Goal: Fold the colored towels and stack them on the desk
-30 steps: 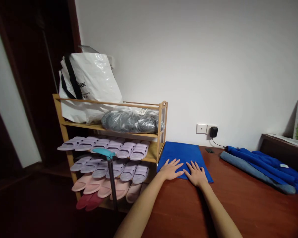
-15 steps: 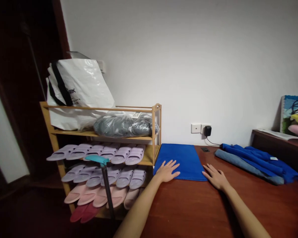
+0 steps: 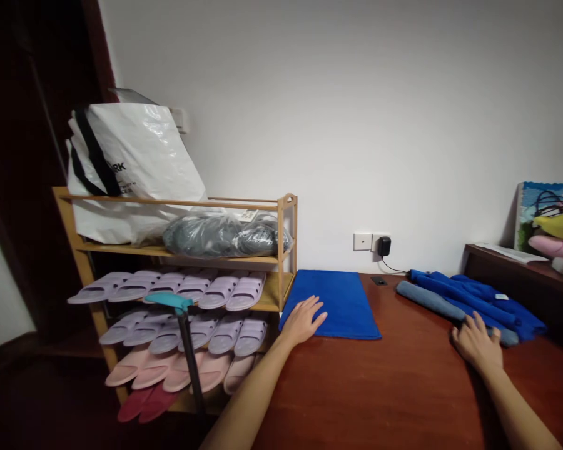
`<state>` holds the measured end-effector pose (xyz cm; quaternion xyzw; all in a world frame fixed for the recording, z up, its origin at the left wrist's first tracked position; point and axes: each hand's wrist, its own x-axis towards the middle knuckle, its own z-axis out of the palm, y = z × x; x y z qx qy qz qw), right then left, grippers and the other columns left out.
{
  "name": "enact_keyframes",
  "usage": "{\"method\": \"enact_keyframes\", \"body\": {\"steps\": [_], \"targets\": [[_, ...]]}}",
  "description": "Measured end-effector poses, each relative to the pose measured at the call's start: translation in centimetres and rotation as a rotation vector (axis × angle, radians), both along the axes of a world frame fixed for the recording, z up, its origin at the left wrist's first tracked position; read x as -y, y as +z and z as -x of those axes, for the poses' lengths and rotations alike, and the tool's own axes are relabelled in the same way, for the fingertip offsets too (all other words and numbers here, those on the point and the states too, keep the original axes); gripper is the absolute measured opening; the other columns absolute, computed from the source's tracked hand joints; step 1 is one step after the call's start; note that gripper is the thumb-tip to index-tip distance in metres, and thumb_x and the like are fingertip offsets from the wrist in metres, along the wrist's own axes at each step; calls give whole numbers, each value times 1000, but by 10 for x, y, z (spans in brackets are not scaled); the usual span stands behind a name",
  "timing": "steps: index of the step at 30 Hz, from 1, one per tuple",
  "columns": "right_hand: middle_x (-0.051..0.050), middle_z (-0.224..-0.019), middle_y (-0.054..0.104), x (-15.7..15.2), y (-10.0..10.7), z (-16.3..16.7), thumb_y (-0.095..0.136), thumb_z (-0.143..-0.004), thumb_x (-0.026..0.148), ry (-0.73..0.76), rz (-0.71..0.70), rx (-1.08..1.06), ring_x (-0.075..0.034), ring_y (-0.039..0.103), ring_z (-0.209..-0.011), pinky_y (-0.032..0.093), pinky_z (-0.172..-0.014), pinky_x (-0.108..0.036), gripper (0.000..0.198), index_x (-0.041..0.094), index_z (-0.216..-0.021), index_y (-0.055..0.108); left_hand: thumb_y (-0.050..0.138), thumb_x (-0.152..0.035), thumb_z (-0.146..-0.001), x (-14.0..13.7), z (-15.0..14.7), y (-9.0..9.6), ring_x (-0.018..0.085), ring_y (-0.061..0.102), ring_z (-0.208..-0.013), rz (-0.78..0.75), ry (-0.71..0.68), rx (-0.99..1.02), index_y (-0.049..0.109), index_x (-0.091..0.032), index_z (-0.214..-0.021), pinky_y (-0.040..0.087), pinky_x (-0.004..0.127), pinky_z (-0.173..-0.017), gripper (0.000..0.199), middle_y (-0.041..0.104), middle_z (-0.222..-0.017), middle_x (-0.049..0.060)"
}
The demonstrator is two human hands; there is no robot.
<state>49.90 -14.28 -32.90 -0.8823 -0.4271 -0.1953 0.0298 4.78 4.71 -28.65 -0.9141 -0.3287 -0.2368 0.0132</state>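
Note:
A flat, neatly squared blue cloth [image 3: 342, 306] lies on the brown wooden table [image 3: 380, 394], close to the wall. My left hand [image 3: 304, 320] rests on its left part, palm down with fingers stretched out. Over at the right, my right hand [image 3: 479, 342] is at the near edge of a rolled grey-blue cloth [image 3: 426, 301]. Its fingers are apart and slightly bent over the roll, without a visible grip. Behind that roll lies a loosely heaped blue cloth [image 3: 478, 290] with a small white label.
To the left stands a wooden rack [image 3: 281, 262] with lilac slippers [image 3: 216, 290], pink slippers [image 3: 145, 367] and a white bag [image 3: 141, 150]. A turquoise-topped pole [image 3: 187, 337] stands before it. A black plug adapter [image 3: 383, 246] sits in the wall, its cord running toward the heap.
My right hand has left the right edge of the flat blue cloth and moved right to the rolled grey-blue cloth. The left hand stays on the flat cloth. The view has turned slightly right.

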Motion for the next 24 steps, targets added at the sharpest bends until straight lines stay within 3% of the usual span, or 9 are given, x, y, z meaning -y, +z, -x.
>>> {"method": "enact_keyframes", "body": {"steps": [3, 7, 10, 13, 15, 18, 20, 24], "targets": [[-18, -134, 47, 6, 10, 16, 24, -85, 22, 170, 50, 123, -28, 16, -138, 12, -108, -55, 49, 9, -110, 63, 28, -51, -97, -1, -1, 0, 21, 35, -131, -26, 8, 19, 53, -21, -128, 27, 38, -106, 50, 48, -138, 7], [-15, -125, 55, 22, 23, 47, 30, -82, 13, 408, 134, 229, -25, 32, -131, 20, -110, -41, 45, 12, -112, 63, 30, -49, -97, 0, -2, -1, 23, 42, -126, -56, 18, 26, 59, -19, -120, 29, 41, -104, 48, 55, -130, 9], [-18, -115, 58, 44, 25, 74, 26, -84, 12, 431, 124, 251, -29, 48, -113, 31, -102, -46, 47, 10, -115, 61, 31, -49, -97, 3, -2, 0, 24, 42, -125, -74, 21, 17, 59, -20, -119, 28, 43, -104, 47, 56, -130, 9], [-16, -106, 59, 78, 23, 102, 22, -83, 8, 400, 108, 230, -29, 54, -99, 41, -88, -45, 54, 11, -129, 50, 32, -47, -96, 10, -1, 5, 26, 39, -127, -94, 5, -7, 56, -20, -124, 23, 46, -106, 45, 52, -133, 10], [-17, -109, 58, 103, 25, 119, 23, -80, 6, 411, 102, 101, -31, 53, -102, 40, -89, -48, 58, 11, -133, 45, 35, -45, -95, 16, 0, 11, 27, 36, -130, -108, -31, -34, 52, -21, -129, 19, 48, -107, 44, 49, -137, 10], [-20, -109, 58, 137, 40, 137, 30, -76, 8, 473, 121, -172, -35, 52, -103, 35, -93, -53, 48, 11, -111, 63, 37, -41, -94, 29, 2, 20, 27, 31, -134, -124, -100, -79, 45, -23, -135, 14, 47, -109, 46, 43, -142, 10], [-17, -103, 60, 152, 58, 146, 37, -73, 13, 506, 133, -301, -33, 56, -95, 39, -88, -50, 36, 14, -92, 68, 37, -39, -94, 41, 2, 26, 27, 28, -135, -131, -142, -103, 42, -23, -138, 14, 47, -109, 47, 38, -145, 10], [-7, -88, 64, 157, 103, 166, 47, -69, 24, 596, 63, -647, -25, 58, -85, 43, -81, -37, 25, 17, -83, 67, 36, -38, -94, 76, 1, 40, 25, 23, -137, -152, -221, -131, 36, -23, -140, 14, 45, -109, 49, 31, -149, 8]]}}
